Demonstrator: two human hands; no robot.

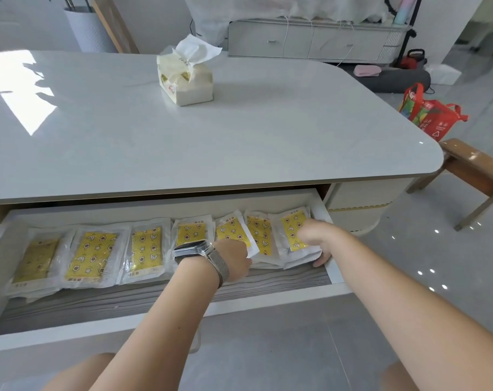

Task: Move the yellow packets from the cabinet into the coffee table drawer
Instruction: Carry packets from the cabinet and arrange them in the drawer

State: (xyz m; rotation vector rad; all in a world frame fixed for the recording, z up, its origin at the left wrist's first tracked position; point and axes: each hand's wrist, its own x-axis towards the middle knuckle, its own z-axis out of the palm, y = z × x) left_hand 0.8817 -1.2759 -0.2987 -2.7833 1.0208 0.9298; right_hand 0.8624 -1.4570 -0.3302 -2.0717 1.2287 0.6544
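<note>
Drawer [166, 213] of the white bench [211, 131] is pulled out toward the person. Yellow packets [91, 259] lie in a row along the drawer's back wall, left end to right end, flat w/ clear wrap around each. Front strip of the drawer floor shows a grey liner, no packets on it.

Both hands are at the right end of the row. Left hand [234, 259], w/ a metal-band watch [196, 249] on the wrist, is curled over the near edge of the packets approx. fifth from left; its fingers are hidden under the hand, so can't tell if they pinch a packet or only press on it. Right hand [314, 238] sits on the last packet stack [292, 225] in the drawer's right rear corner: thumb on top of the yellow face, fingers [323, 261] wrapped under the near edge of the stack, so clamped on it. Stack is touching the drawer's right wall or v. close, can't tell which.

Packets near the right end overlap and tilt on each other; the left three lie flatter, side by side.

On the bench top, near its far edge at centre: tissue pack [184, 77], one sheet sticking up. On the floor past the bench's right corner: red bag [434, 114] and a wooden stool [477, 176].
</note>
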